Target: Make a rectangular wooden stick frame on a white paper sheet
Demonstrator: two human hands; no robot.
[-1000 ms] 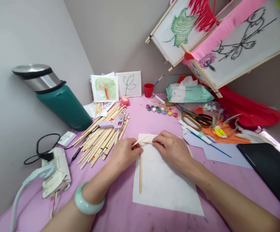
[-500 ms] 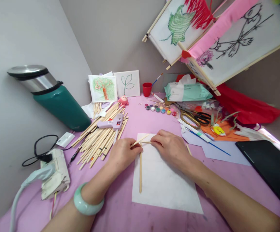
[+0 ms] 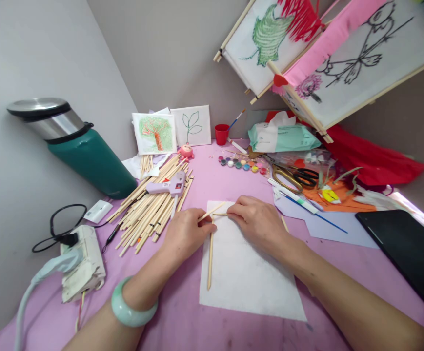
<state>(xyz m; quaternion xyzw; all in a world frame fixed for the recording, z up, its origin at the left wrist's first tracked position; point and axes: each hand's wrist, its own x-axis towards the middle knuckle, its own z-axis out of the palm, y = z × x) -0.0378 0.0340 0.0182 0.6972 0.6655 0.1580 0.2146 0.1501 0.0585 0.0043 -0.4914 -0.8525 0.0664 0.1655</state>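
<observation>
Lying near-to-far along the left edge of a white paper sheet [image 3: 252, 282], the long thin pale wooden stick [image 3: 210, 258] has its far end at the meeting fingertips of both hands. The left hand [image 3: 184, 234] is nearer to it, closed in a pinch on a shorter wooden stick [image 3: 213, 210] that slants far-right. The right hand [image 3: 257, 222] curls narrow over a third thin wooden stick [image 3: 221, 214] running left-right, mostly hidden beneath it. Far left on the pink desk [image 3: 182, 321] lies a loose pile of sticks [image 3: 149, 207]. Farther off, a small red cup [image 3: 221, 134] holds a paintbrush [image 3: 238, 119].
</observation>
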